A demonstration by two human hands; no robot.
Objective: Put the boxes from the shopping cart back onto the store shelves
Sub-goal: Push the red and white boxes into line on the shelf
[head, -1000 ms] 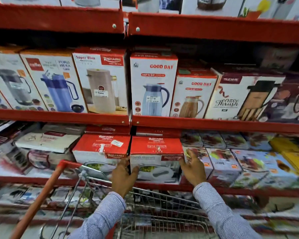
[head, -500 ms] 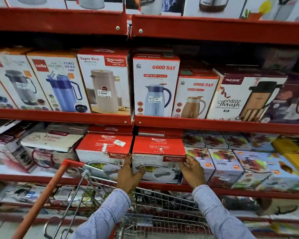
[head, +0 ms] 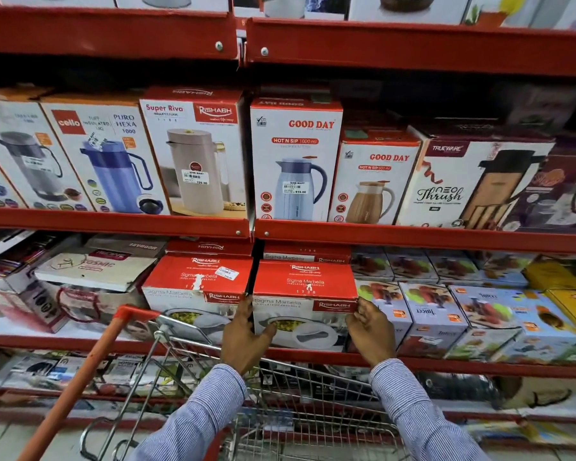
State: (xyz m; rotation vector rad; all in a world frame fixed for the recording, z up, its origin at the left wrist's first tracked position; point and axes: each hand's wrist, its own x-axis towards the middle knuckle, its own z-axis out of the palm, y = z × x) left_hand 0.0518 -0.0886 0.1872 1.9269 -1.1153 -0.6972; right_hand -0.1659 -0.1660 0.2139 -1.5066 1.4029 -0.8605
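I saw both hands gripping the red-topped Rishabh cardboard box point(head: 305, 302) on the red metal shelf point(head: 446, 362). My left hand point(head: 245, 337) clasped its left edge and my right hand point(head: 371, 331) its right, above the wire shopping cart point(head: 300, 407).

Bright overhead light, dark shelf recesses, blurred warped edges.

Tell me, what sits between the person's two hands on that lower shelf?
In the head view, a red-topped Rishabh Sigma Marbella casserole box sits between them: the left hand touches its left edge, the right hand its right front corner.
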